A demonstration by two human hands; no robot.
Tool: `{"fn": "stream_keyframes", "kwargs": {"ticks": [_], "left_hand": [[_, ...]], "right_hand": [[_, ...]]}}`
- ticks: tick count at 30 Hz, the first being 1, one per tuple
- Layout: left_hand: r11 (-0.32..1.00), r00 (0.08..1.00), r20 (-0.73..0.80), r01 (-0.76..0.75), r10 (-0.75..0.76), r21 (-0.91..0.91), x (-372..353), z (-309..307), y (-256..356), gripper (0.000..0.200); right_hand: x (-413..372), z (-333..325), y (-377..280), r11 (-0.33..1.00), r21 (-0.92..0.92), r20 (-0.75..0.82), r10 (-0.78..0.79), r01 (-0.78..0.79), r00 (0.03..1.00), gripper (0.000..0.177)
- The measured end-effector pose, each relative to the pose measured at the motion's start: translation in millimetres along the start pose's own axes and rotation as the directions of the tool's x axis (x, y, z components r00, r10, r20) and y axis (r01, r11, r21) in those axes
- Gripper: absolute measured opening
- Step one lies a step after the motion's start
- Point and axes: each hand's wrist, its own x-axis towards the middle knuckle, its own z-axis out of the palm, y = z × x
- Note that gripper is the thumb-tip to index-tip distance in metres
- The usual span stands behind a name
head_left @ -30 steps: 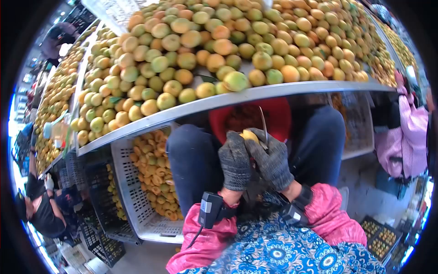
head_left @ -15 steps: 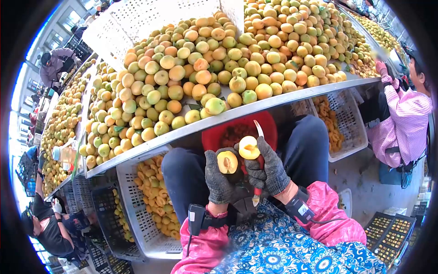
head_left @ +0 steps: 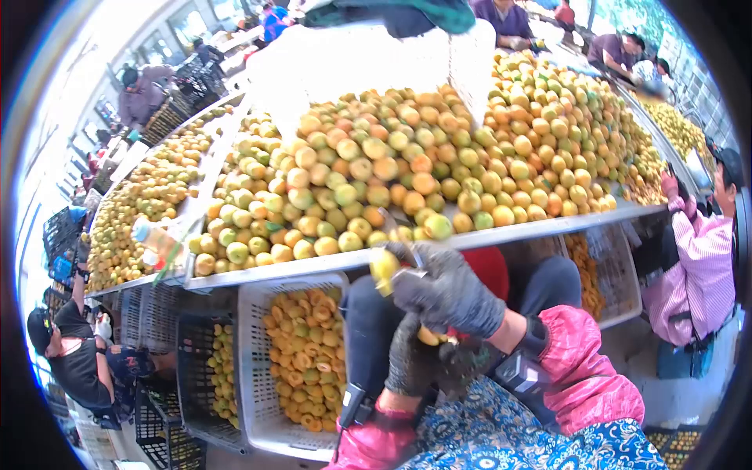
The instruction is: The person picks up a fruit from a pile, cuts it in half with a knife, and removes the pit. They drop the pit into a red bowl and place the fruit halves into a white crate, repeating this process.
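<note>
Bottle (head_left: pixel 153 235): one, among whole fruit near the table's left corner; a bump could tip it.
Black crate (head_left: pixel 186 321): whole fruit inside.
White crate (head_left: pixel 254 392): cut fruit (head_left: pixel 305 368), just right of the black one.
Yellow fruit (head_left: pixel 384 270): one, blurred, at the right hand's fingertips by the table rim (head_left: pixel 548 229); a loose pinch could drop it.
Left hand (head_left: pixel 409 364): gloved, low, fingers curled around a fruit piece (head_left: pixel 428 335); a slick cut face could slip from the knit.
Right hand (head_left: pixel 450 290): gloved, above the left, fingers bent and pinching the yellow fruit. Knife not clearly made out; a hidden blade could nick the lower hand.
Red basin (head_left: pixel 487 270): partly behind the right hand.
</note>
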Motion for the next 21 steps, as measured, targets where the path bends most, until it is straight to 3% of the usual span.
{"fn": "stream_keyframes", "kwargs": {"ticks": [1, 2, 3, 4, 5, 7, 8, 12, 15, 17, 18, 21], "left_hand": [[0.969, 0.99, 0.016, -0.142, 0.142, 0.204, -6.9, -3.3, -0.1, 0.049], [0.961, 0.984, 0.032, -0.179, 0.176, 0.21, -9.3, -10.8, 2.4, 0.049], [0.999, 0.998, 0.052, -0.029, 0.032, -0.044, -9.3, -18.6, 6.7, 0.045], [0.948, 0.988, 0.114, 0.135, -0.106, -0.288, -7.2, -25.0, 10.4, 0.041], [0.954, 0.989, 0.125, 0.109, -0.076, -0.281, -8.9, -20.0, 19.0, 0.041], [0.917, 0.986, 0.036, 0.163, -0.161, -0.364, -15.5, -4.7, 33.6, 0.028], [0.931, 0.984, -0.055, 0.14, -0.167, -0.338, -11.8, -4.3, 29.7, 0.029], [0.97, 0.975, -0.173, 0.099, -0.139, -0.223, -10.3, 4.1, 25.5, 0.032], [0.977, 0.99, -0.1, 0.081, -0.102, -0.197, -8.1, 12.7, 27.7, 0.037], [0.989, 0.998, -0.043, 0.03, -0.037, -0.144, -3.0, 15.3, 24.6, 0.04], [0.986, 0.997, -0.047, 0.049, -0.057, -0.157, -1.3, 12.5, 23.0, 0.041], [0.979, 0.992, -0.078, 0.084, -0.1, -0.185, 2.5, 10.8, 19.4, 0.042]], "right_hand": [[6.7, 13.8, -17.3, 0.908, 0.282, 0.06, 0.306, -0.31, 0.95, 0.034], [13.6, 17.1, -29.6, 0.912, 0.218, 0.068, 0.341, -0.348, 0.938, 0.033], [16.9, 22.1, -28.6, 0.897, 0.277, 0.043, 0.345, -0.343, 0.938, 0.028], [18.2, 24.0, -25.7, 0.891, 0.314, 0.004, 0.343, -0.327, 0.939, 0.026], [17.7, 24.3, -23.8, 0.883, 0.351, -0.034, 0.343, -0.31, 0.939, 0.024], [14.9, 23.5, -30.0, 0.817, 0.452, -0.038, 0.419, -0.358, 0.907, 0.021], [13.2, 24.7, -30.9, 0.795, 0.499, -0.063, 0.431, -0.346, 0.9, 0.021], [7.3, 15.8, -32.6, 0.755, 0.565, -0.118, 0.472, -0.331, 0.874, 0.017], [15.1, 7.1, -22.3, 0.808, 0.553, -0.244, 0.389, -0.202, 0.888, 0.017], [14.2, 5.2, -19.1, 0.777, 0.608, -0.298, 0.415, -0.164, 0.86, 0.016], [14.1, -0.1, -23.9, 0.749, 0.635, -0.25, 0.427, -0.186, 0.869, 0.016], [15.0, -4.4, -26.8, 0.748, 0.628, -0.303, 0.489, -0.215, 0.818, 0.018]]}}
